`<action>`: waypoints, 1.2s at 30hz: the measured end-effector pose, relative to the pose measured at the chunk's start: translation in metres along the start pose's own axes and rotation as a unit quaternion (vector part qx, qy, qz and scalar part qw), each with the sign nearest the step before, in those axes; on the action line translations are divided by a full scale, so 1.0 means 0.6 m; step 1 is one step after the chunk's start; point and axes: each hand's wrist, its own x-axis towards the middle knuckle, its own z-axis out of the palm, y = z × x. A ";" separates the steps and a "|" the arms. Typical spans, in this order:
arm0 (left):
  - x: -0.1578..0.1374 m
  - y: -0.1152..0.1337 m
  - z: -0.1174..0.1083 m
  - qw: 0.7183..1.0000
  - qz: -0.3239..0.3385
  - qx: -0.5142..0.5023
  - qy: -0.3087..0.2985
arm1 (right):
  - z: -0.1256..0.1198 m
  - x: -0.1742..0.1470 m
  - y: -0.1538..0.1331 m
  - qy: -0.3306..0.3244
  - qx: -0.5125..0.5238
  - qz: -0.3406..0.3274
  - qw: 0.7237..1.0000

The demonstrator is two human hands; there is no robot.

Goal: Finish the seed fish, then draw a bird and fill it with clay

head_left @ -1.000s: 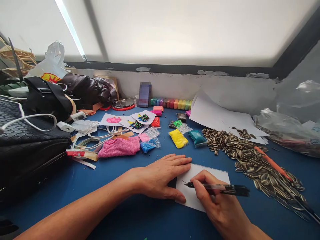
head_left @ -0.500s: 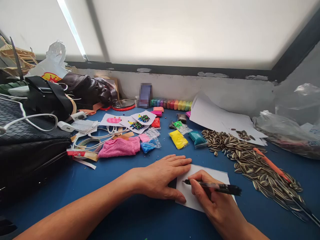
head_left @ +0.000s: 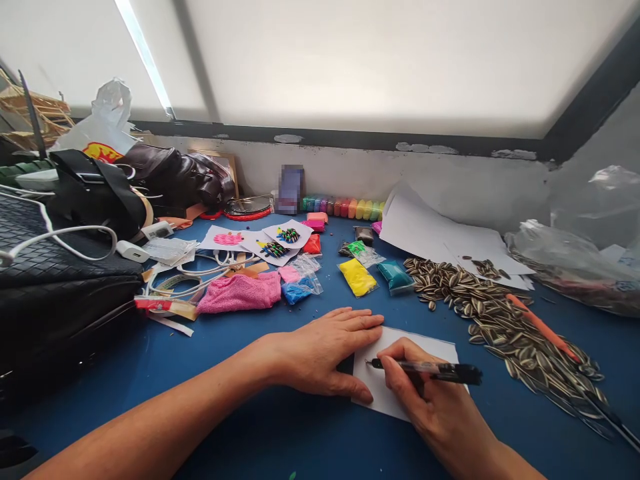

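A small sheet of white paper (head_left: pixel 383 399) lies on the blue table in front of me. My left hand (head_left: pixel 330 353) rests flat with fingers stretched out, its fingertips and thumb on the sheet's left edge. In my right hand (head_left: pixel 435 400) is a black pen (head_left: pixel 425 369), pinched between thumb and fingers. The pen's tip is at the left part of the sheet, and its thick dark end points right. I cannot make out any mark on the paper. My right palm covers the sheet's lower right part.
Sunflower seeds (head_left: pixel 525 353) are heaped on the right, with an orange tool (head_left: pixel 543 327) on them. Yellow (head_left: pixel 357 277) and teal clay packets (head_left: pixel 396 276) lie ahead. A pink cloth (head_left: pixel 240 293), decorated cards (head_left: pixel 280 243) and a black bag (head_left: pixel 60 287) are left. Larger paper sheets (head_left: pixel 425 230) stand behind.
Both hands stay in nearly the same place. The pen has shifted only very slightly on the paper; its far end sits a touch higher.
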 end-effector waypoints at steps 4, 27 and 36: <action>0.000 -0.001 0.001 1.000 -0.004 0.002 -0.003 | -0.001 -0.001 -0.002 -0.013 0.004 0.015 1.000; 0.000 0.002 -0.001 1.000 -0.014 0.003 -0.012 | -0.014 -0.005 -0.001 -0.027 0.011 0.049 0.998; 0.000 0.001 0.002 1.000 -0.011 -0.005 -0.002 | -0.020 -0.013 0.002 -0.019 -0.011 0.050 0.999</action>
